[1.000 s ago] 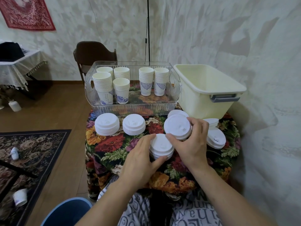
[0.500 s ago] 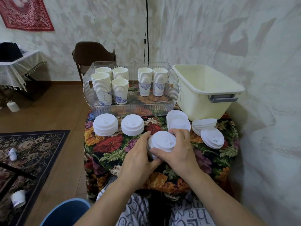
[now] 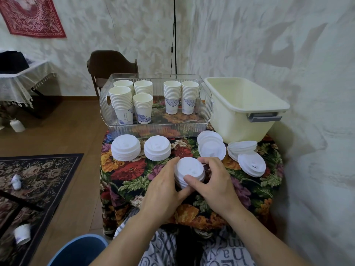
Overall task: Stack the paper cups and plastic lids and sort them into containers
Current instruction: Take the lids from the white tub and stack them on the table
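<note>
A stack of white plastic lids point(image 3: 189, 169) stands at the middle of the flowered tablecloth point(image 3: 130, 177). My left hand point(image 3: 165, 191) curls round its left side and my right hand point(image 3: 213, 181) grips its right side, thumb on the top lid. Two neat lid stacks point(image 3: 125, 149) point(image 3: 157, 147) stand to the left. Looser lids point(image 3: 211, 148) lie to the right, with more lids point(image 3: 251, 163) beyond them. Several stacks of paper cups point(image 3: 123, 102) stand in the clear container point(image 3: 153, 129).
A cream plastic tub point(image 3: 240, 120) sits at the back right against the wall. A brown chair point(image 3: 113, 66) stands behind the clear container. On the floor at left lie a rug point(image 3: 38, 181), a loose paper cup point(image 3: 22, 234) and a blue bin rim point(image 3: 80, 248).
My right hand carried a batch of lids from the right onto the middle stack. Both hands now close round that taller stack.
</note>
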